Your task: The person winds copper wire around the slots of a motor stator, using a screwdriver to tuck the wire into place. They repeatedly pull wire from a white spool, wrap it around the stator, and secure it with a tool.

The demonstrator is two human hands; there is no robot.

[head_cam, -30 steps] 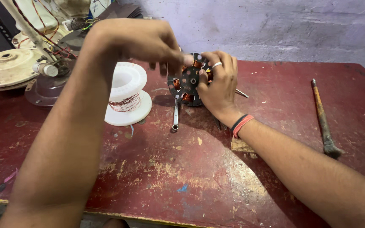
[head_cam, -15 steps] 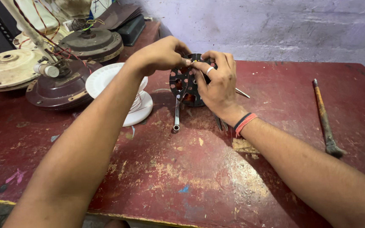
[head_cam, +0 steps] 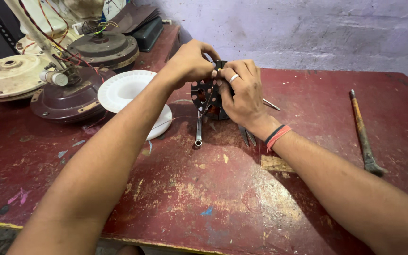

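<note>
Two hands now meet on a round black fan stator [head_cam: 207, 97] near the worktop's [head_cam: 223, 198] far edge; the left hand [head_cam: 191, 61], drawn in from above the white wire spool [head_cam: 127, 92], pinches its rim while the right hand's [head_cam: 242, 92] fingers grip it.

Bench clutter around the grip

Left of the grip lie a white spool [head_cam: 131, 97], brown motor housings [head_cam: 67, 97] and a cream cover [head_cam: 8, 78]; a socket wrench [head_cam: 198, 130] lies just below, a hammer [head_cam: 362, 132] well right.
</note>
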